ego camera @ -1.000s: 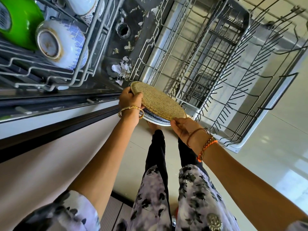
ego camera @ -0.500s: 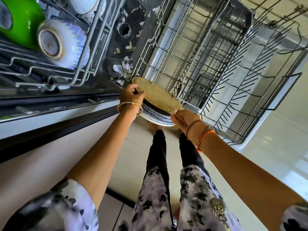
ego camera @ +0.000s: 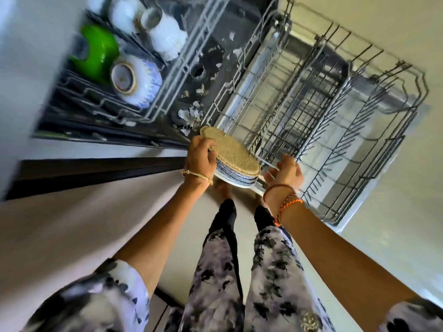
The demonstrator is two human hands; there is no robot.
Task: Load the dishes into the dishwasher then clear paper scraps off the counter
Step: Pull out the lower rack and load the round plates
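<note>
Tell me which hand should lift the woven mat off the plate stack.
Left. The left hand already pinches the woven mat at its near rim. The right hand sits beside the plate stack, apparently holding nothing.

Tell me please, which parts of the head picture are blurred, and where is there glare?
In the head view, motion blur smears the upper rack, the green bowl and the white cups; the left hand and the stack of plates stay fairly sharp; the right hand is slightly soft. Glare lies on the pale floor at right. Wide-angle distortion bends the lower rack.
</note>
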